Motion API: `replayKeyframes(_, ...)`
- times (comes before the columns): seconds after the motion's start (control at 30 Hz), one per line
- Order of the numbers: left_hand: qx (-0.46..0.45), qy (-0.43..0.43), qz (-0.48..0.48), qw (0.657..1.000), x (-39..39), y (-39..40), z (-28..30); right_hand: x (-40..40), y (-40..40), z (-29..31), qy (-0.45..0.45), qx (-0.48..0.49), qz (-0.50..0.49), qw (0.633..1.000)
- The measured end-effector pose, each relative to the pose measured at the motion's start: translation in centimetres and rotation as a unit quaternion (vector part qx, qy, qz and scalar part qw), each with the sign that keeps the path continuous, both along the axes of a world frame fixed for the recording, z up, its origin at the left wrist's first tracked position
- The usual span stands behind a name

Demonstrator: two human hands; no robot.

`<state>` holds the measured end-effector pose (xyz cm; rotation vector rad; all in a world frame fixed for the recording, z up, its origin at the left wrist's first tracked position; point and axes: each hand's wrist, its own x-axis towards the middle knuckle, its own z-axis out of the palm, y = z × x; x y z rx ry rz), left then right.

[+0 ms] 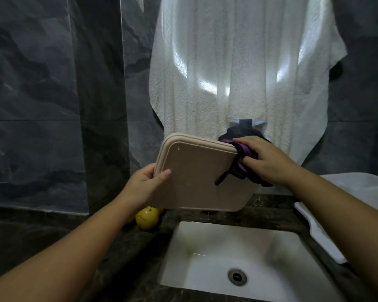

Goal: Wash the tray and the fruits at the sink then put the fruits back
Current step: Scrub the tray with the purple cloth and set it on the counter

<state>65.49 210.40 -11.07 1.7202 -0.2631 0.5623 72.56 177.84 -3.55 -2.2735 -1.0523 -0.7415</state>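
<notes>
A beige square tray (196,177) is held upright above the back of the white sink (234,243), its flat underside facing me. My left hand (146,182) grips its left edge, thumb on the near face. My right hand (268,160) holds a black and purple cloth (241,159) pressed over the tray's upper right corner. A yellow fruit (147,217) lies on the dark counter left of the sink, partly hidden behind my left forearm.
A large white towel (238,68) hangs on the dark marble wall behind the tray. A white object (319,234) rests on the counter at the right. The sink drain (237,276) shows in the basin.
</notes>
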Motion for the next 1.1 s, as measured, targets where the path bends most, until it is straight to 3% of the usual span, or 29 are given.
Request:
replayKeyframes(0.27,-0.073,0.038,-0.006,0.997,-0.3,-2.3,-0.4,-1.2,4.1,-1.8,-0.091,0.113,-0.049,0.988)
replayKeyframes(0.5,-0.122,0.062,0.017,0.99,-0.2,-6.0,-2.1,-2.6,12.0,-3.6,-0.149,0.024,-0.15,0.977)
replayKeyframes(0.67,-0.195,0.026,0.016,0.98,0.8,-6.2,-2.8,-3.8,13.4,-6.9,-0.179,-0.107,-0.052,0.977)
replayKeyframes(0.8,-0.234,0.048,0.032,0.97,0.8,-4.7,-3.6,-4.0,10.7,-9.5,-0.171,-0.193,-0.025,0.966)
replayKeyframes(1.0,-0.169,0.041,0.04,0.984,0.9,-6.3,-4.4,-3.8,12.6,-8.4,-0.054,-0.006,-0.117,0.992)
replayKeyframes(1.1,-0.155,0.04,0.074,0.984,1.9,-6.3,-3.5,-5.2,15.6,-9.6,-0.077,-0.045,-0.134,0.987)
